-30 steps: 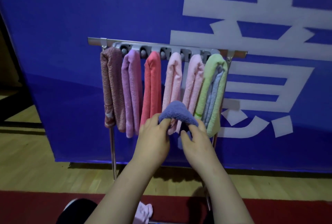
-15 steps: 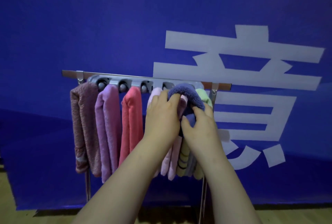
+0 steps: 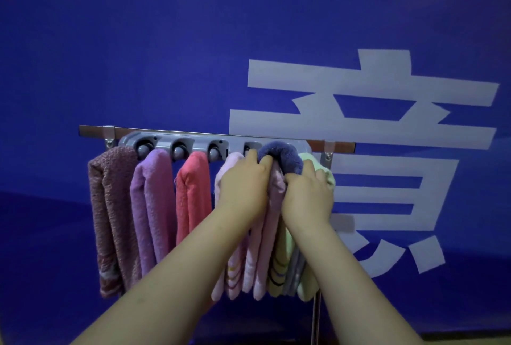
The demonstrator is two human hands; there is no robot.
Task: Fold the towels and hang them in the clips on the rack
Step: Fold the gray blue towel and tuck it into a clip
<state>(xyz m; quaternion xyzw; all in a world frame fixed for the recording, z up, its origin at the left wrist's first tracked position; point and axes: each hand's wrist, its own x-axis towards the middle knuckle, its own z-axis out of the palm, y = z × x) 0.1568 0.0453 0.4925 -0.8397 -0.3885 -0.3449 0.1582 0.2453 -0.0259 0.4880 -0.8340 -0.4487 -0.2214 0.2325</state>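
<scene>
A folded blue-grey towel (image 3: pixel 282 155) is pressed up against the grey clip rail (image 3: pixel 163 142) of the rack, near its right end. My left hand (image 3: pixel 243 187) grips the towel's left side and my right hand (image 3: pixel 308 196) grips its right side. Along the rail hang a brown towel (image 3: pixel 109 206), a purple towel (image 3: pixel 153 201), a red towel (image 3: pixel 192 192), a pale pink towel (image 3: pixel 229 170), another pink towel (image 3: pixel 273 212) and a light green towel (image 3: pixel 309 275). My hands hide the clips behind them.
The rack's metal bar (image 3: pixel 94 130) runs across a blue banner (image 3: pixel 166 40) with large white characters. A metal leg (image 3: pixel 316 317) of the rack drops down at the lower right. A dark strip of floor shows along the bottom edge.
Both hands have lifted the blue-grey towel from below the hanging towels up to the clip rail. The view has tilted upward, so the floor has dropped out of sight.
</scene>
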